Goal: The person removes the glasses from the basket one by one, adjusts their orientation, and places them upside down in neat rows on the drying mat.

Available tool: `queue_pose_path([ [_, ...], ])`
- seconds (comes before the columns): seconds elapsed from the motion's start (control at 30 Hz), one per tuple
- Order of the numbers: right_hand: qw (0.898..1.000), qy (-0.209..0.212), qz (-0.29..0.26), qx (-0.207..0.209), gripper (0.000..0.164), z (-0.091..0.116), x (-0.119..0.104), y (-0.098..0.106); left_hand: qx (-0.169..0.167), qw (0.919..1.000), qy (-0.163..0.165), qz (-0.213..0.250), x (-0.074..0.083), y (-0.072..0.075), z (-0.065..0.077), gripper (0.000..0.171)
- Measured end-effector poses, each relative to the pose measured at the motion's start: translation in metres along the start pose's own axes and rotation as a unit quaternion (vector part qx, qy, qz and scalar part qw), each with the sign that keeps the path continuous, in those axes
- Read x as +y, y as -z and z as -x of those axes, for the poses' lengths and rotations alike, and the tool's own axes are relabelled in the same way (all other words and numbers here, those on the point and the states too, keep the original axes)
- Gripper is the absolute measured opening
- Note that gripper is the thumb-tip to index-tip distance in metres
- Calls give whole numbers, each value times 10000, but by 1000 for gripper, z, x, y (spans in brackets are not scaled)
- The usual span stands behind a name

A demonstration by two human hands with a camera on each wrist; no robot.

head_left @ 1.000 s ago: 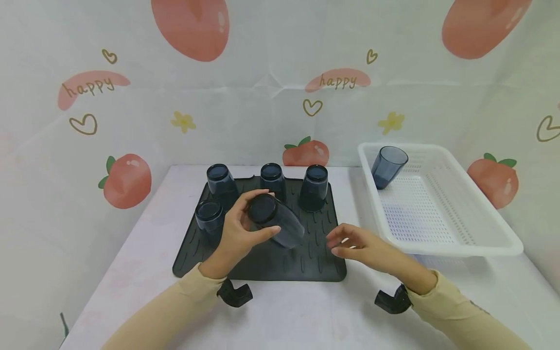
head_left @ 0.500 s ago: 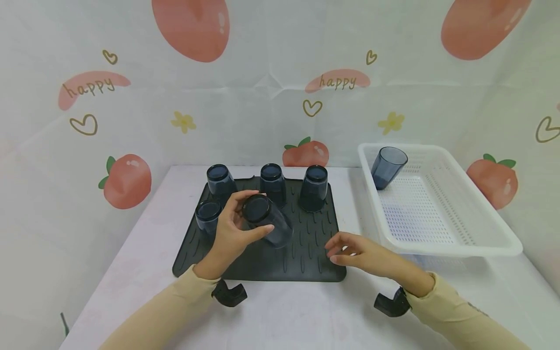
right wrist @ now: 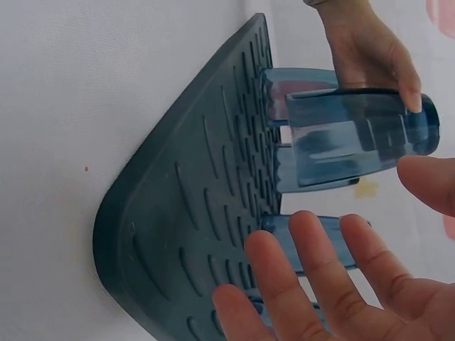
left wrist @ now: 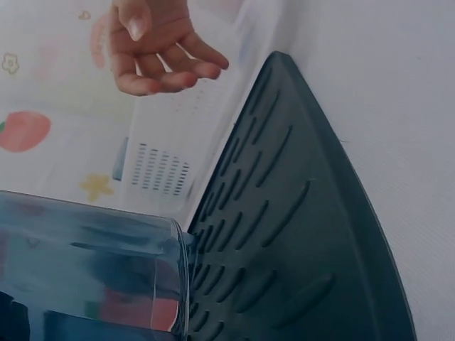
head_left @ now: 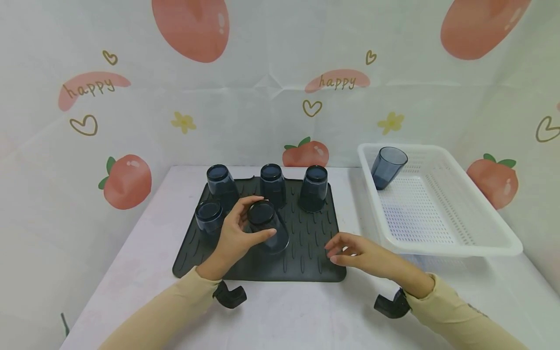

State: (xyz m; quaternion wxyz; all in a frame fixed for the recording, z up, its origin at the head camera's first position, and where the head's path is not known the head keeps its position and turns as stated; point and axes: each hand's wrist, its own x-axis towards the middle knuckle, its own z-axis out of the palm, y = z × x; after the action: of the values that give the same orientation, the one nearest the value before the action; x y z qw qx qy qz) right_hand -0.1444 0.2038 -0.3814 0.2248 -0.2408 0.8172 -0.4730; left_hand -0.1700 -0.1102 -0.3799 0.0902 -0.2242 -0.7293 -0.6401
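My left hand (head_left: pixel 234 240) grips a blue drinking glass (head_left: pixel 262 216) near its base, thumb on one side and fingers on the other. The glass is upside down, its mouth close over the middle of a black drying mat (head_left: pixel 306 257). In the right wrist view this glass (right wrist: pixel 355 142) appears beside others that stand behind it. Several matching glasses stand inverted on the mat, such as the back-right glass (head_left: pixel 314 187) and the front-left glass (head_left: pixel 209 218). My right hand (head_left: pixel 363 253) hovers by the mat's right edge, fingers loosely bent, holding nothing.
A white plastic basket (head_left: pixel 450 248) with a perforated bottom stands to the right of the mat. One more blue glass (head_left: pixel 388 167) leans in its back-left corner. Behind the white table (head_left: pixel 306 316) hangs a printed cloth (head_left: pixel 245 112).
The held glass has gone from tilted to nearly upright, base up, and has come lower over the mat with my left hand. My right hand has shifted slightly down and stays free.
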Motion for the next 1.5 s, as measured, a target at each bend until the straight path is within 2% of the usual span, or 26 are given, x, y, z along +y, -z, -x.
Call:
queue_pose_path([
  [0.27, 10000, -63, -67, -15, 31, 0, 0, -1, -84, 9983, 457, -354, -15, 0, 1, 71],
  [0.6, 9999, -90, -43, -4, 31, 0, -1, -2, -71, 9973, 551, -474, -30, 3, -1, 72],
  [0.8, 9999, -50, -126, -22, 31, 0, 0, -2, -119, 9959, 711, -549, -31, 2, 0, 72],
  [1.33, 9998, 32, -195, -75, 30, -2, -1, -3, -236, 9958, 676, -568, -29, 2, -2, 73],
  [1.5, 9997, 40, -213, -93, 30, -3, -2, -3, -368, 9956, 710, -484, -32, 2, -2, 72],
])
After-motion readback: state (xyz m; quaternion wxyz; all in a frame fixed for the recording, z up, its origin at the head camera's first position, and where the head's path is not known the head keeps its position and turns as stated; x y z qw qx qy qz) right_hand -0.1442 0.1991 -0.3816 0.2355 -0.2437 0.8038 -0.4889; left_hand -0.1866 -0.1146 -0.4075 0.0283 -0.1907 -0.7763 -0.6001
